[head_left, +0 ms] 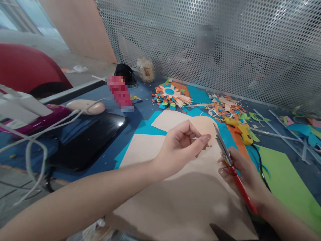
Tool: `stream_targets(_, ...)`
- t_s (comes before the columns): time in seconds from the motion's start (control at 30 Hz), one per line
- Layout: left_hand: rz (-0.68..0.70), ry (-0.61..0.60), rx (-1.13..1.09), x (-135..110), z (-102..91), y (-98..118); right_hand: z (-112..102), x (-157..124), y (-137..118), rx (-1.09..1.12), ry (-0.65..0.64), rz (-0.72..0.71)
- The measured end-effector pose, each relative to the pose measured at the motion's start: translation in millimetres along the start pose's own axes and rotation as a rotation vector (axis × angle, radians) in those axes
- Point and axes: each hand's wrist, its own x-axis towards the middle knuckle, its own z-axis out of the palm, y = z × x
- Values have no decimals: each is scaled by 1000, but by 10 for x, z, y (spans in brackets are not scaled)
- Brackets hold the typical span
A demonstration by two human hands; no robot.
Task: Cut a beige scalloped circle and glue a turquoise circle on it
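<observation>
My left hand (184,144) is closed in a pinch, thumb against fingers, at the lower edge of a light peach paper piece (204,125) with a rounded top. Part of that piece is hidden behind the fingers. My right hand (242,170) grips red-handled scissors (234,170), whose blades point up and away, close to the right side of the rounded piece. Beneath both hands lie large pale peach sheets (185,197), over blue paper (144,127). Shadows of my hands fall across the front sheet.
A fringed paper flower (170,92) lies at the back, beside scattered paper scraps (228,105). To the right are a yellow glue gun (242,130), clear sticks (283,134) and green paper (288,180). A black phone (87,144) and white cables (37,147) lie left; perforated metal (170,36) stands behind.
</observation>
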Motion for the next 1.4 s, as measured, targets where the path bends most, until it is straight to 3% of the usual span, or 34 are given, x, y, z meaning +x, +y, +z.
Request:
stream_targets(0.23,-95,6,-34,-3,38,23,-28,-25,-15,-66,-12,-34)
stream_targets(0.43,-99,-33,-43,-8,22,2,-14,-9,15,-88,-3,-36)
stream_targets(0.67,-100,-201,-112,-18,-11,-21,0,-30,11,-118,42,-103)
stream_targets(0.9,-241,-295,-195,9,-45,-53,2,-58,40,-190,74,-177)
stream_targets(1.07,-232,-343,-176,13,-42,-32,-3,-39,87,-211,89,-216)
stream_targets(1.4,-232,-349,-106,13,-18,2,22,-77,-78,-184,95,-66)
